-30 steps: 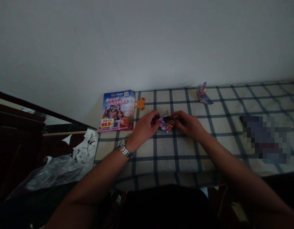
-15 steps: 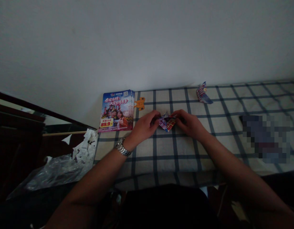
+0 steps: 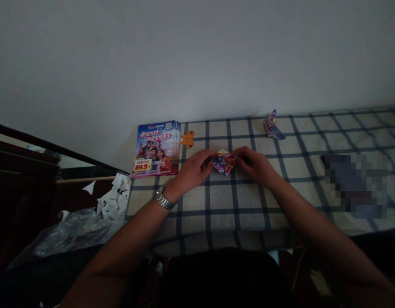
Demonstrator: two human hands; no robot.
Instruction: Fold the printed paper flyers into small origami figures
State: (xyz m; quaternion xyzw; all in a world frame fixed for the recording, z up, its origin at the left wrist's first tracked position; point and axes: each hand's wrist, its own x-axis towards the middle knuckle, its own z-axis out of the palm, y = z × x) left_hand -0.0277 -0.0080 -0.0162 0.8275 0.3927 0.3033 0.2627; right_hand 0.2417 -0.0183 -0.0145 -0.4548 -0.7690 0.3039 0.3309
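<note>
A small folded paper piece [image 3: 224, 164], made from a printed flyer, is held between my two hands over the checked cloth. My left hand [image 3: 199, 166], with a metal watch on the wrist, pinches its left corner. The fingers of my right hand [image 3: 251, 164] are closed on the right corner. Red digits on yellow show on the lower right of the paper, and its top has pale folded edges. Farther back, near the wall, stands another folded paper figure [image 3: 273, 125], pointed at the top.
A stack of flyers [image 3: 157, 149] lies at the left on the checked cloth [image 3: 197, 201]. Clear plastic [image 3: 78, 231] and torn white paper [image 3: 116, 196] are beyond its left edge. A pixelated dark object [image 3: 351, 184] lies at the right. The wall [image 3: 197, 60] rises behind.
The folded paper between my hands has changed shape: its raised middle point has flattened and the top now shows pale edges. Both hands stay nearly in place.
</note>
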